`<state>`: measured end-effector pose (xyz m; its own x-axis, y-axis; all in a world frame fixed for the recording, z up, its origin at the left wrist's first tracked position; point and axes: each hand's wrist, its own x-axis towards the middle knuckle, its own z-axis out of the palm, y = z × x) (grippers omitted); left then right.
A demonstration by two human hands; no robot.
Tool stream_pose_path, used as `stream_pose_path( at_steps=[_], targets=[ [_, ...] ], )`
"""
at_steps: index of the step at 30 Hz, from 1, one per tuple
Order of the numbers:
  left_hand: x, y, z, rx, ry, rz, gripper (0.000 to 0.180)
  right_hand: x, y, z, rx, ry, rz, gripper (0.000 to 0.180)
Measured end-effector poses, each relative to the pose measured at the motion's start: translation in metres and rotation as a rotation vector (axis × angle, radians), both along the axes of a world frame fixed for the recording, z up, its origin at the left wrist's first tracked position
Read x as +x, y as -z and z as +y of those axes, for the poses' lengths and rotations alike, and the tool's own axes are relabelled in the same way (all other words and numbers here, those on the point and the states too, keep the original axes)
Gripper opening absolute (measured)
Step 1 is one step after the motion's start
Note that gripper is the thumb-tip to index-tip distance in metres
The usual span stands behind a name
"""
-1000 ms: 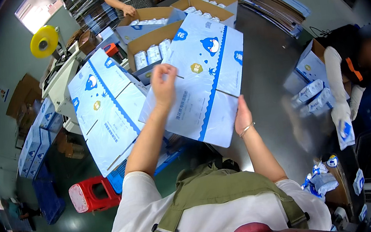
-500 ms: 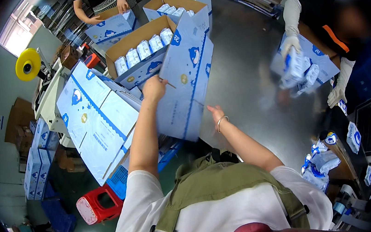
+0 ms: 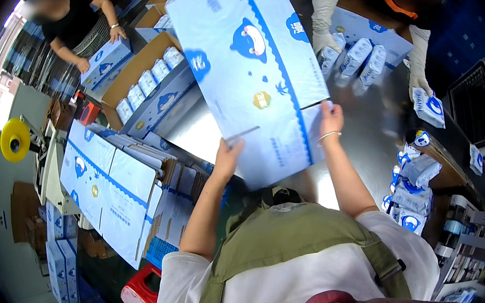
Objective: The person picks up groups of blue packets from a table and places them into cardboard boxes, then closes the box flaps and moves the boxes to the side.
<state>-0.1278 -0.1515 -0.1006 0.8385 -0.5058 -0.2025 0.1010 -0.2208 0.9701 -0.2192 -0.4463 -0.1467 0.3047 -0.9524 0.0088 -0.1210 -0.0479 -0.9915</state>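
Observation:
Between my two hands I hold a large flattened carton (image 3: 235, 92), light blue with a whale print and a wavy blue stripe. My left hand (image 3: 228, 158) grips its lower left edge, fingers mostly behind the board. On its lower right edge my right hand (image 3: 329, 119) is closed, a bangle at the wrist. The carton stands tilted over the metal table (image 3: 195, 133). Left of it lies a stack of flat cartons (image 3: 117, 188). Behind my left hand sits an open carton (image 3: 158, 104) with a row of white-and-blue packs (image 3: 148, 82).
On the right, a gloved co-worker's hand (image 3: 326, 44) is at packs (image 3: 355, 57) beside an open carton (image 3: 402, 42). Another person's hands (image 3: 117, 33) rest on a box at far left. A red stool (image 3: 141, 291) and a yellow tape reel (image 3: 15, 140) stand left.
The flat carton has come off the stack's side and swung right and up in front of me. My right hand, open before, now grips it. My view has shifted.

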Motion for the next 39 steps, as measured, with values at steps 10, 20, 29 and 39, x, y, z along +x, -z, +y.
stream_pose_path(
  at_steps=[10,20,29,39],
  targets=[
    [0.117,-0.107,0.000,0.099,-0.463,-0.653,0.093,-0.086,-0.184,-0.029,-1.394,-0.417,0.361,0.018],
    [0.077,-0.139,0.005,0.358,0.449,-0.383,0.103,-0.155,-0.158,0.043,-0.655,-1.689,-0.062,0.030],
    [0.053,-0.123,-0.069,0.983,1.247,-0.415,0.087,-0.128,-0.090,-0.013,0.343,-1.437,0.102,0.012],
    [0.044,0.042,-0.039,-0.147,-0.506,-0.408,0.086,-0.156,-0.105,0.048,-0.845,-1.007,0.716,0.085]
  ],
)
